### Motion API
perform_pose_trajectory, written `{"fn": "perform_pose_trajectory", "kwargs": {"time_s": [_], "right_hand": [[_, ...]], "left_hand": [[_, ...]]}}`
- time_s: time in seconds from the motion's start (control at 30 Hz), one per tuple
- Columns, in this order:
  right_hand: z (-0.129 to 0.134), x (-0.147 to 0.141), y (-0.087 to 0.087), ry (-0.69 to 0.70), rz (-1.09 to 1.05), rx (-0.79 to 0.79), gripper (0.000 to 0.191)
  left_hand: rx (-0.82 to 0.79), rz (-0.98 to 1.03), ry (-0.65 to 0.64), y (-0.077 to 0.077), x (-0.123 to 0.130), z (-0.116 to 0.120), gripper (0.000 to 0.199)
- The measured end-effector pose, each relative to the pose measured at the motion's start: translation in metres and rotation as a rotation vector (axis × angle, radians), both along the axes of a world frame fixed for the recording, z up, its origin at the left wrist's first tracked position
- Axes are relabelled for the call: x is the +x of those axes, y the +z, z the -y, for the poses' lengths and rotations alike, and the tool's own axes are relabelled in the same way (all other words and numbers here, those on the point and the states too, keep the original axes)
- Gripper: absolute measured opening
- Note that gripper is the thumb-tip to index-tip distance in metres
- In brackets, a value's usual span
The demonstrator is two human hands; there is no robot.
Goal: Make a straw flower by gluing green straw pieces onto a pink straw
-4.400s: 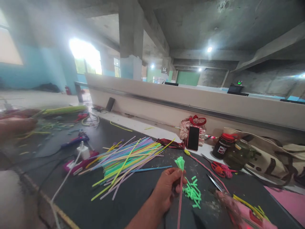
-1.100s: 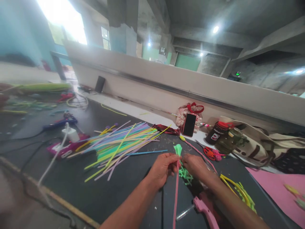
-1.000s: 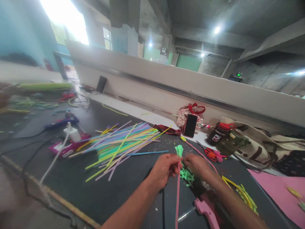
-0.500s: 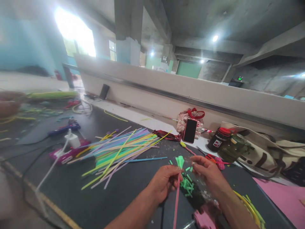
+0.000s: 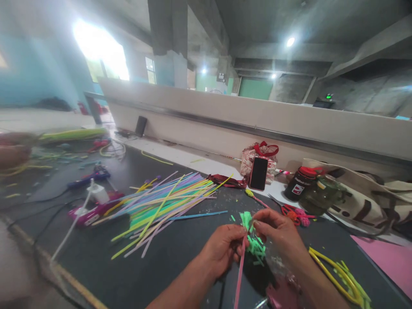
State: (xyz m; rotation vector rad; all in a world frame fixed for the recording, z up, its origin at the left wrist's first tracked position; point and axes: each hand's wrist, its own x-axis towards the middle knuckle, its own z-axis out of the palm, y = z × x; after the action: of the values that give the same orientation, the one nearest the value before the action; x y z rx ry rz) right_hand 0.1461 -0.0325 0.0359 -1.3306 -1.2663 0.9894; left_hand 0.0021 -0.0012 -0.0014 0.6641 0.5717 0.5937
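Note:
My left hand [image 5: 225,244] is closed around a thin pink stem [image 5: 240,274], pinching it just below a fanned tuft of short green pieces [image 5: 246,219] at its top. My right hand [image 5: 280,234] is closed too, thumb and forefinger pinched at the tuft's right side; the small green piece between them is mostly hidden. Beneath the hands lies a loose pile of cut green pieces [image 5: 256,248] on the dark table. A blurred pink tool [image 5: 283,294] sits below my right wrist, partly covered by it.
Long coloured stems [image 5: 164,206] lie in a heap to the left. Beyond them are a purple glue gun [image 5: 88,178] and a white plug [image 5: 99,194] with cords. Rightward are red-handled scissors [image 5: 289,213], a phone [image 5: 258,174], a black bottle [image 5: 299,184], a green jar [image 5: 323,195] and yellow loops [image 5: 337,274].
My right hand has moved left to the tuft, bringing its fingertips against the green pieces. My left hand keeps its hold on the pink stem. The view has shifted slightly.

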Motion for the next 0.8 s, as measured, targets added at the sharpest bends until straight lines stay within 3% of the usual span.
{"fn": "perform_pose_trajectory", "kwargs": {"time_s": [0.8], "right_hand": [[0.0, -0.014, -0.009, -0.116, 0.129, 0.068, 0.004]], "left_hand": [[0.068, -0.068, 0.05, 0.002, 0.0, -0.001, 0.023]]}}
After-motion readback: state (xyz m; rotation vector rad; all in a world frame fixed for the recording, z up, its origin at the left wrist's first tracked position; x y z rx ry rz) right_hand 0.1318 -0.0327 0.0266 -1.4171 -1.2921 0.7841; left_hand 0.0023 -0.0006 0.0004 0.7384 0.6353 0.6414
